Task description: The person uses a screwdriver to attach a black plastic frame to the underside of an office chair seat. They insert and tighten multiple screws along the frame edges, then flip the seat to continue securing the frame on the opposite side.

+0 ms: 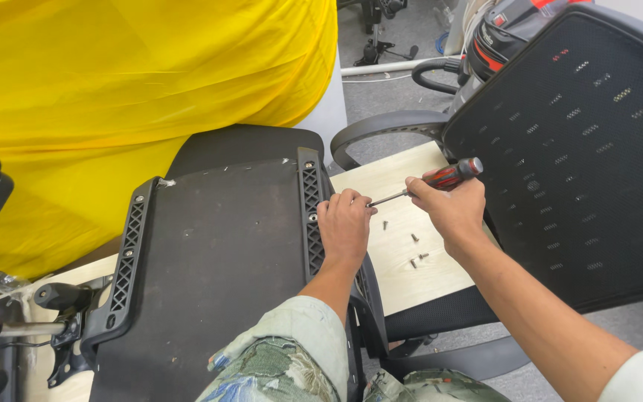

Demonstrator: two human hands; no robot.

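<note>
Your right hand [452, 208] grips the red-handled screwdriver [433, 182]; your left hand [345, 223] pinches its tip at the wooden board's [381, 179] left edge, loose screws [414, 249] lying just beside.

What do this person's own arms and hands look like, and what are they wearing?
Both hands, the left hand and the right hand, are bare, with no gloves, rings or watch visible. The forearms are bare too. A white sleeve edge shows on the right arm at the lower right corner. No left sleeve is in view.
</note>
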